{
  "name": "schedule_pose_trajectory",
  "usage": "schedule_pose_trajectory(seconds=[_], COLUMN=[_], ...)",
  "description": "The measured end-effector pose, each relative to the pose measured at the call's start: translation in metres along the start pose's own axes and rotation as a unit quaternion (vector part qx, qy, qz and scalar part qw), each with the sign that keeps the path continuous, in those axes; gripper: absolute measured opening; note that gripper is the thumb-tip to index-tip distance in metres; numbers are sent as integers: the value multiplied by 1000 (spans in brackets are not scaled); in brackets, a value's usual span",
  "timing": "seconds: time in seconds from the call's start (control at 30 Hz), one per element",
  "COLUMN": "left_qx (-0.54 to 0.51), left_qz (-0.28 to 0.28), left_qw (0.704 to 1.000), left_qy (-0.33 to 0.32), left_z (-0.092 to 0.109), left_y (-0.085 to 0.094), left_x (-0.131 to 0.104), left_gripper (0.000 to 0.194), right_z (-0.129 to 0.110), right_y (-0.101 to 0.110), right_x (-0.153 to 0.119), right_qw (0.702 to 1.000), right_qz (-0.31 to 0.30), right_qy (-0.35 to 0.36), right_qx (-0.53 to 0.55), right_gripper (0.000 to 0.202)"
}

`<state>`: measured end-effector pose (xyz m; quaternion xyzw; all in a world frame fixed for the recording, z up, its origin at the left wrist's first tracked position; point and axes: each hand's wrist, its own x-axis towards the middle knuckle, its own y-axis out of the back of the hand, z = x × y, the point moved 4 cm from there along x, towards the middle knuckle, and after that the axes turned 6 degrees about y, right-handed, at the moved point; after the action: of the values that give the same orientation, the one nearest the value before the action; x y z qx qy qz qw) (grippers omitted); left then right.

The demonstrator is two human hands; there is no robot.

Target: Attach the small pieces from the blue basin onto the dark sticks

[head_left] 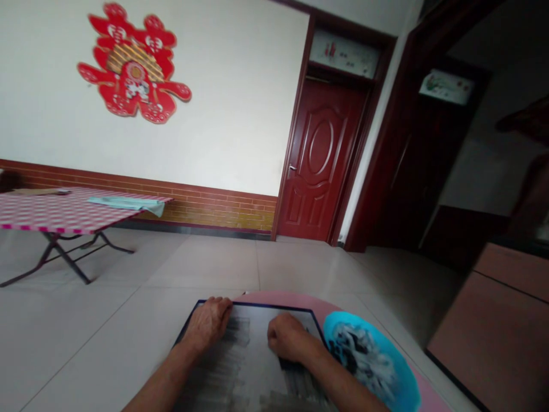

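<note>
A grey board with a dark blue rim [257, 355] lies on a pink round table [295, 298], streaked with darker smears. My left hand [211, 321] is at the board's far left corner, its fingers curled and closed at the far rim; what they hold, if anything, is hidden. My right hand [286, 336] is closed over the right part of the board, beside a dark patch below it that I cannot make out. At the right of the board stands a bright blue basin [405, 372] holding white and black material.
A folding table with a pink checked cover [51, 212] stands at the left, with a pale green cloth [128, 203] on it. A red door [319, 160] is in the far wall. A brownish cabinet [493, 332] stands at the right.
</note>
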<state>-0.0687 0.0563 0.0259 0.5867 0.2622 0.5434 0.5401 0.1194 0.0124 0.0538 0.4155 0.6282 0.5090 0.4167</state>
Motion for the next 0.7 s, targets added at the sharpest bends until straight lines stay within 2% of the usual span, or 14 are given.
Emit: schedule_pose_trajectory(seconds=[0.1,0.17,0.3,0.47,0.7], left_qx=[-6,-8,-11,-19,-89], left_qz=[1,4,6,-2,-9], left_qw=[1000,1000,1000,1000,995], left_qy=[8,9,10,13,50], left_z=[2,3,2,2,-2], left_y=[4,5,5,4,4], left_x=[-1,-1,-1,1,2], left_gripper=[22,22,22,23,22], right_z=[-8,-9,-6,-4,0], right_y=[-3,-9,-18,-23,-30], right_x=[-12,-21,-32,-36,-35], right_qw=[991,982,985,991,993], right_qz=[-62,-98,-119,-100,-79], right_qy=[106,133,99,68,46], right_qx=[62,90,81,62,72], right_gripper=[25,26,29,30,29])
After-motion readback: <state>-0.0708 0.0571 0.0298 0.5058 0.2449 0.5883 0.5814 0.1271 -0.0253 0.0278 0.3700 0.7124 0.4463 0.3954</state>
